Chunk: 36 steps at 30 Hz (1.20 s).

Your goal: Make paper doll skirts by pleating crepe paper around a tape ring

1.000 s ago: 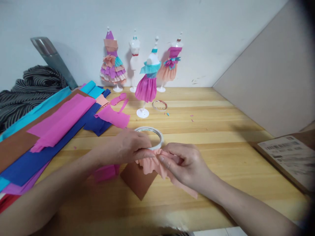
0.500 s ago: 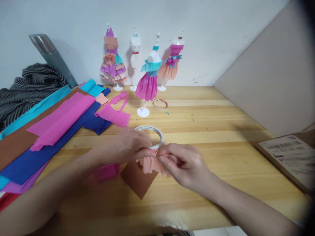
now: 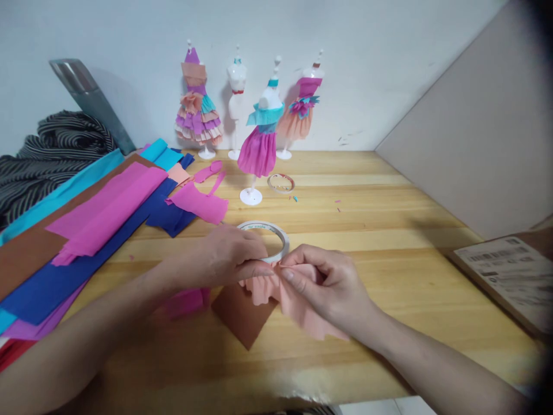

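Peach strip (image 3: pixel 261 288), ruffled, was pinched between both hands at the tape roll's (image 3: pixel 283 241) near rim.
Left grip (image 3: pixel 264 265) was closed on the strip beside the roll, partly hiding the roll; right grip (image 3: pixel 283 270) was closed, thumb to finger, on its gathered edge. From the strip, brown paper (image 3: pixel 244 320) lay at 7 o'clock on the surface (image 3: pixel 406 300), coloured papers (image 3: pixel 112 202) at 10, a pink-skirted mannequin (image 3: pixel 258 151) at 12, a labelled parcel (image 3: pixel 505 271) at 3.

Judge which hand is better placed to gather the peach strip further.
Probably the right hand: it pinches the peach strip beside its loose length, while the left hand holds the ruffled part.
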Available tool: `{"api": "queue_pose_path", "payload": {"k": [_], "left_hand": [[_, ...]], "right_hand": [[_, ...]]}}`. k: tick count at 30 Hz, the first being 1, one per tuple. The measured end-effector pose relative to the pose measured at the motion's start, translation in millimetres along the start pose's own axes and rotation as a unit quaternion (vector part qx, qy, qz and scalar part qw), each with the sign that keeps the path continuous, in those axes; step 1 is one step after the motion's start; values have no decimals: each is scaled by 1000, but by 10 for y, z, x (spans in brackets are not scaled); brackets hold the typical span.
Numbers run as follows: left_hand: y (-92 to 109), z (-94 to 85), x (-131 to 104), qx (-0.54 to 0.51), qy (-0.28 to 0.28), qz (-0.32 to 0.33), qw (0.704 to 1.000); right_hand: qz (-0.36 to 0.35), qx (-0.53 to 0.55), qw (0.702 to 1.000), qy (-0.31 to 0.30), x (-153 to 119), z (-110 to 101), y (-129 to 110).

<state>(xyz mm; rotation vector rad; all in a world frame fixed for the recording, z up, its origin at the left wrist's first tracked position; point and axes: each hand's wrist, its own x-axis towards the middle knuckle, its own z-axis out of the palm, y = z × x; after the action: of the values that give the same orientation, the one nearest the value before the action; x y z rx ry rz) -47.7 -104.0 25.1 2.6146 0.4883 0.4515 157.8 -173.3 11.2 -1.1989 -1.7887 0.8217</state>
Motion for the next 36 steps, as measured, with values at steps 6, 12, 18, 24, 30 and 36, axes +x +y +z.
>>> {"api": "queue_pose_path", "payload": {"k": [6, 12, 18, 24, 30, 36], "left_hand": [[-10, 8, -9, 8, -3, -5, 1000], [-1, 7, 8, 16, -4, -3, 1000], [23, 2, 18, 32, -9, -11, 999], [25, -6, 16, 32, -9, -9, 999], [19, 3, 6, 19, 6, 2, 1000], [32, -14, 17, 18, 13, 15, 1000]], "right_hand": [[-15, 0, 1000, -10, -2, 11, 10], [-56, 2, 998, -24, 6, 2, 11], [-34, -25, 999, -5, -2, 12, 3], [10, -53, 998, 14, -38, 27, -4], [37, -40, 998, 17, -36, 23, 22], [75, 7, 997, 19, 13, 31, 33]]}}
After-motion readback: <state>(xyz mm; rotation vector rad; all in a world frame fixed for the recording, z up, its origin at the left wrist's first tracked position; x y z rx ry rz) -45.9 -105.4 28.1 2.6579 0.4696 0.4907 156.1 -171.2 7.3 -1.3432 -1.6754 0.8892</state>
